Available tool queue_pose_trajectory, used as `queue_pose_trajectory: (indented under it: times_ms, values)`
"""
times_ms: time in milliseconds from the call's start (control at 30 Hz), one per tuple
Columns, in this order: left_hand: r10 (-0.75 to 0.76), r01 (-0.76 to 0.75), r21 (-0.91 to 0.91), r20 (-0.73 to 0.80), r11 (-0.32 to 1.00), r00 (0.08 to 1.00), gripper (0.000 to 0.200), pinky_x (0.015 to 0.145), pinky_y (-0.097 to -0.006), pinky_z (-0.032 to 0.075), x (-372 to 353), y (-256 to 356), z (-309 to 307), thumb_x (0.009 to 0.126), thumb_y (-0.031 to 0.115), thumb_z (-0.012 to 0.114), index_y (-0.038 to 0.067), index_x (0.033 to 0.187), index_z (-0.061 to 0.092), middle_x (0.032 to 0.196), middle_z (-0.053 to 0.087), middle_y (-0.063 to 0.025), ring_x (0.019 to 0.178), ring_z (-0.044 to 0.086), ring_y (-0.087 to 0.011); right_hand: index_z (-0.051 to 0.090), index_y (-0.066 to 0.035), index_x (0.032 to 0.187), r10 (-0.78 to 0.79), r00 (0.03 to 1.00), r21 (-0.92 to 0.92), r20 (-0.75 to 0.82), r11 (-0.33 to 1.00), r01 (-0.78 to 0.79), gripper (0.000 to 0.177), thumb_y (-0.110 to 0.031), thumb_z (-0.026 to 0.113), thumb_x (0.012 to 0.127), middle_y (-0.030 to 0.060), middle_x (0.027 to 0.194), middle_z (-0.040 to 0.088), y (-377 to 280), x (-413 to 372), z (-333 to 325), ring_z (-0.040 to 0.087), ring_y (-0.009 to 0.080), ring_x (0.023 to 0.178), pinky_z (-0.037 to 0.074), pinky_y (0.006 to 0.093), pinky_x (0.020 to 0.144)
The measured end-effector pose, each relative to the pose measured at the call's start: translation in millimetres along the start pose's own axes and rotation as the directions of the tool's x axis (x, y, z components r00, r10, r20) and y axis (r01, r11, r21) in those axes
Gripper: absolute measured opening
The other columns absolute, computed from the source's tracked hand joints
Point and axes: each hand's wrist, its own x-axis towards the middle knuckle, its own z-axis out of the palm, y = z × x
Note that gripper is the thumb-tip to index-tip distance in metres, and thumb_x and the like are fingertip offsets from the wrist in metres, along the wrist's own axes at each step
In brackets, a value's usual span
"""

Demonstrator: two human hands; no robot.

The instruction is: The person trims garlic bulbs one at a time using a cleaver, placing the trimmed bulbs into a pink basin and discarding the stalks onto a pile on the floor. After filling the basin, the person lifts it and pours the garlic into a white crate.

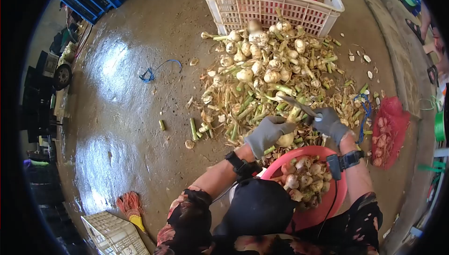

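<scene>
My left hand (269, 135), in a grey glove, is closed on a garlic bulb (286, 139) whose thick stem points up and away from me. A knife (300, 106) is gripped in my right hand (330, 124), also gloved in grey. Its blade slants up to the left, close over the stem. Just beyond both hands spreads a heap of garlic (262, 70) with bulbs, cut stems and dry skins. Below them, near my body, a pink basin (340, 187) holds many trimmed garlic bulbs (306, 180).
A white plastic crate (276, 9) with red mesh bags stands behind the heap. To the right lies a red net bag of garlic (389, 133) beside blue twine (364, 114). A broom (132, 208) and another crate (114, 236) are at lower left. The floor (131, 100) looks wet.
</scene>
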Motion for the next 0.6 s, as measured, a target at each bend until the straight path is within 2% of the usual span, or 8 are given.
queue_pose_trajectory:
  times_ms: [67,100,167,267,300,333,367,600]
  values:
    - [0.118,-0.13,0.196,0.069,0.972,0.991,0.031,0.071,-0.0295,0.05,-17.2,15.1,5.7,0.079,0.024,0.064,0.001,0.1,0.06,0.081,0.063,-0.008,0.076,0.061,-0.0184,0.067,-0.01,0.086,0.009,1.0,-0.588,0.004,0.809,-0.005,0.022,-0.025,0.058,0.072,0.0149,0.08,0.065,71.8,14.4,13.0,0.063,0.0265,0.071,0.05,0.0344,0.066]
    - [0.027,-0.114,0.463,0.19,0.879,0.981,0.041,0.081,-0.0299,0.048,-29.4,43.8,10.6,0.078,0.026,0.064,0.0,0.108,0.056,0.095,0.062,-0.0124,0.09,0.06,-0.0201,0.066,-0.007,0.086,0.302,0.945,-0.372,-0.125,0.869,-0.327,0.023,-0.023,0.055,0.073,0.0166,0.077,0.064,62.9,-2.3,2.1,0.063,0.0284,0.07,0.05,0.0348,0.066]
    - [0.49,-0.747,0.458,0.566,0.481,0.663,0.055,0.089,-0.0304,0.044,-14.1,12.1,12.1,0.074,0.03,0.068,0.001,0.116,0.049,0.109,0.056,-0.0143,0.102,0.055,-0.0215,0.064,0.0,0.079,0.491,0.863,0.175,-0.122,0.866,-0.468,0.022,-0.02,0.059,0.071,0.014,0.069,0.063,75.1,-19.5,9.8,0.062,0.0235,0.061,0.049,0.0326,0.058]
    - [0.336,-0.388,0.148,0.288,0.91,0.897,0.04,0.087,-0.0306,0.045,10.0,37.3,-30.7,0.08,0.005,0.054,0.005,0.12,0.047,0.109,0.057,-0.0153,0.102,0.055,-0.0275,0.061,0.003,0.073,0.534,0.837,0.449,-0.116,0.78,-0.435,0.021,-0.015,0.067,0.065,0.0097,0.063,0.061,74.0,-33.9,10.5,0.059,0.0148,0.053,0.046,0.0286,0.049]
    - [0.331,-0.27,0.671,0.04,0.69,0.943,0.039,0.085,-0.0307,0.047,30.4,66.9,-45.6,0.081,-0.003,0.046,0.002,0.12,0.046,0.108,0.057,-0.0152,0.097,0.056,-0.0273,0.061,0.003,0.073,0.526,0.843,0.457,-0.116,0.782,-0.424,0.021,-0.016,0.067,0.065,0.0097,0.063,0.061,80.8,-33.3,14.0,0.059,0.015,0.054,0.046,0.0287,0.049]
    - [0.188,0.007,0.6,-0.261,0.8,0.947,0.041,0.084,-0.0319,0.048,34.3,89.3,-57.3,0.08,-0.006,0.043,0.003,0.121,0.045,0.114,0.053,-0.0148,0.091,0.057,-0.027,0.061,0.003,0.073,0.515,0.849,0.462,-0.114,0.784,-0.414,0.022,-0.016,0.067,0.065,0.0097,0.063,0.061,91.5,-32.0,21.3,0.059,0.0151,0.054,0.046,0.0288,0.049]
    - [0.497,0.074,0.894,-0.313,0.442,0.809,0.048,0.081,-0.0341,0.049,81.6,53.7,-95.1,0.078,-0.007,0.044,0.005,0.124,0.041,0.121,0.047,-0.0145,0.088,0.058,-0.0278,0.061,0.003,0.074,0.503,0.857,0.466,-0.112,0.788,-0.402,0.022,-0.016,0.067,0.065,0.0097,0.064,0.061,97.8,-29.5,27.3,0.059,0.0153,0.055,0.046,0.029,0.049]
    - [0.338,0.197,0.98,-0.177,-0.026,0.925,0.047,0.074,-0.0362,0.049,104.5,32.0,-147.7,0.068,0.0,0.059,0.007,0.114,0.049,0.104,0.052,-0.0123,0.092,0.057,-0.0293,0.06,0.002,0.073,0.467,0.873,0.261,-0.137,0.868,-0.423,0.029,-0.026,0.064,0.067,0.0139,0.067,0.061,38.0,-25.7,30.3,0.061,0.0247,0.059,0.047,0.0339,0.054]
